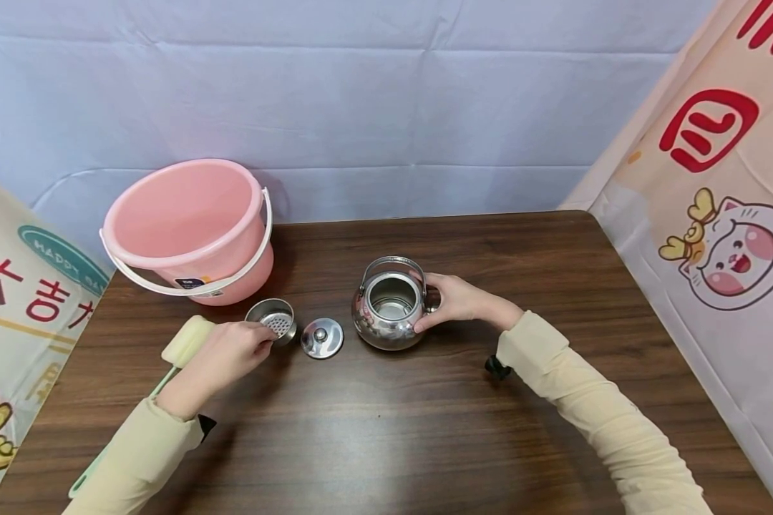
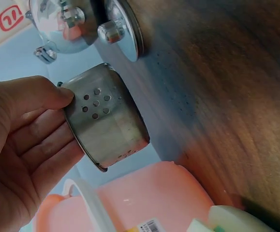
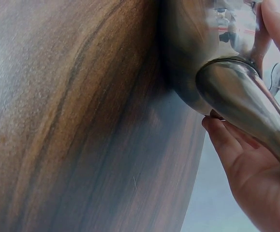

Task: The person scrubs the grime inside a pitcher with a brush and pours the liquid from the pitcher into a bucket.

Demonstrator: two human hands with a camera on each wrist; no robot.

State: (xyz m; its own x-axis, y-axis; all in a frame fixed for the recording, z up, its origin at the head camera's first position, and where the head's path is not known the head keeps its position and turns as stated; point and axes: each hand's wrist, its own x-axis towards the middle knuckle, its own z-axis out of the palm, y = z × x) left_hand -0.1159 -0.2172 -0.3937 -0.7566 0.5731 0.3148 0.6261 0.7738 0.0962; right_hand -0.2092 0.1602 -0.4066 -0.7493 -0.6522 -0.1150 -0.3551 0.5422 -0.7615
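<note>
My left hand (image 1: 232,354) pinches the rim of a small metal strainer basket (image 1: 272,312) between thumb and fingers. Round holes show in the wall and base of the basket (image 2: 118,113) in the left wrist view. Whether its base touches the table cannot be told. Just right of it lies a round steel lid (image 1: 322,339) with a knob. The steel teapot (image 1: 386,333) stands lidless, its mouth uncovered and its bail handle upright. My right hand (image 1: 456,299) holds the teapot's right side, thumb and fingers spread around the spout (image 3: 241,92).
A pink bucket (image 1: 258,268) with a white handle stands at the back left. A sponge brush (image 1: 187,343) with a green handle lies partly under my left forearm. Brown wooden table (image 1: 386,443) extends to the front and right; a pale cloth (image 1: 361,129) hangs behind.
</note>
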